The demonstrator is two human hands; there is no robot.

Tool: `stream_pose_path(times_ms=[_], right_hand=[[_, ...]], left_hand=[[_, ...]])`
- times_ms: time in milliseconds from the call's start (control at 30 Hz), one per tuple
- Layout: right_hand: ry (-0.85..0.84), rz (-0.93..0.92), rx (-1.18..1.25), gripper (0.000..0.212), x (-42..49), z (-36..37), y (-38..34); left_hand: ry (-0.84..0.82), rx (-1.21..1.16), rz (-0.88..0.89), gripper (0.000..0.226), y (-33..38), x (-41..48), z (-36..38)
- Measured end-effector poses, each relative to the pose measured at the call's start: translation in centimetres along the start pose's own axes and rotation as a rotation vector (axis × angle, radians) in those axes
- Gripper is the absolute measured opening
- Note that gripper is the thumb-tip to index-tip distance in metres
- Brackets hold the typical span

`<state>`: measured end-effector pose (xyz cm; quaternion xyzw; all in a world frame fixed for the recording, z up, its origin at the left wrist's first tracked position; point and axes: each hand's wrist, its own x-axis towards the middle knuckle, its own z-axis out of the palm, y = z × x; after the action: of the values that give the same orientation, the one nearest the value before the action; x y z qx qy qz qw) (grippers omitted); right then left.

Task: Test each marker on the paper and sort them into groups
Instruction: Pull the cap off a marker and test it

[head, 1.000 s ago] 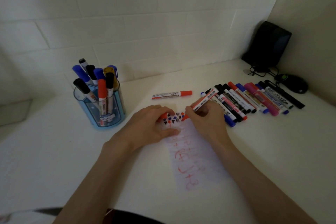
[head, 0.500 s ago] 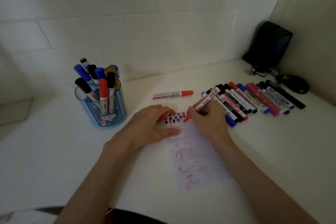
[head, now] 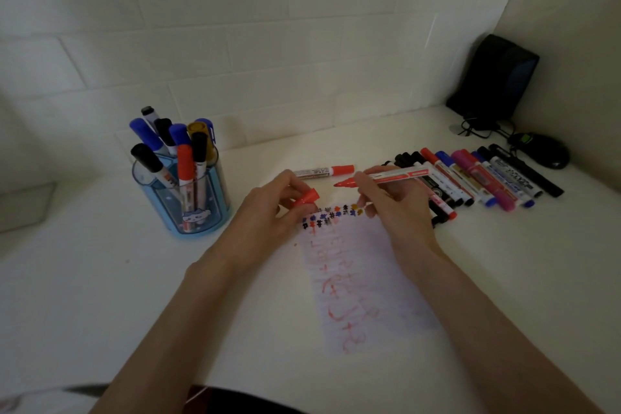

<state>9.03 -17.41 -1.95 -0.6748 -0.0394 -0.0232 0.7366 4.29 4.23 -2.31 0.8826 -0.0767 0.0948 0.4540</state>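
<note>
Red uncapped marker [head: 386,176] sits pinched in the right hand [head: 396,205]'s curled fingers, over the far edge of the scribbled paper [head: 363,265], tip pointing left. The left hand [head: 272,212] pinches the red cap [head: 305,197]. A capped red marker [head: 322,171] lies just beyond. A row of markers [head: 477,178] lies to the right, and a blue pen holder [head: 188,208] stands to the left.

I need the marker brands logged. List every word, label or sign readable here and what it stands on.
"#", repeated in several colours: top edge of the paper.
Red handwriting lower on the paper: illegible.
Print on the uncapped red marker in the right hand: too blurred.
Labels on the laid-out markers: too blurred.
</note>
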Motion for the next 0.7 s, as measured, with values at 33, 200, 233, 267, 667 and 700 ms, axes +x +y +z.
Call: stream_pose_path(times_ms=[33, 200, 233, 267, 667, 700], right_hand=[[-0.031, -0.005, -0.01, 0.019, -0.1, 0.0, 0.0], [-0.158, -0.011, 0.016, 0.016, -0.6, 0.3, -0.1], [-0.181, -0.014, 0.014, 0.015, -0.7, 0.3, -0.1], [-0.206, -0.018, 0.017, 0.015, -0.8, 0.3, -0.2], [-0.337, 0.067, 0.192, 0.037, -1.4, 0.7, -0.9], [-0.335, 0.046, 0.183, 0.037, -1.5, 0.9, -0.7]], left_hand=[[0.01, 0.009, 0.0, 0.013, 0.1, 0.0, 0.0], [0.031, 0.021, 0.055, 0.012, 0.4, 0.1, -0.1], [0.026, 0.022, 0.06, 0.012, 0.4, 0.2, -0.1], [0.022, 0.03, 0.062, 0.013, 0.4, 0.2, -0.1], [0.088, -0.09, 0.116, 0.017, 0.4, 0.3, 0.2], [0.101, -0.101, 0.118, 0.017, 0.5, 0.3, 0.4]])
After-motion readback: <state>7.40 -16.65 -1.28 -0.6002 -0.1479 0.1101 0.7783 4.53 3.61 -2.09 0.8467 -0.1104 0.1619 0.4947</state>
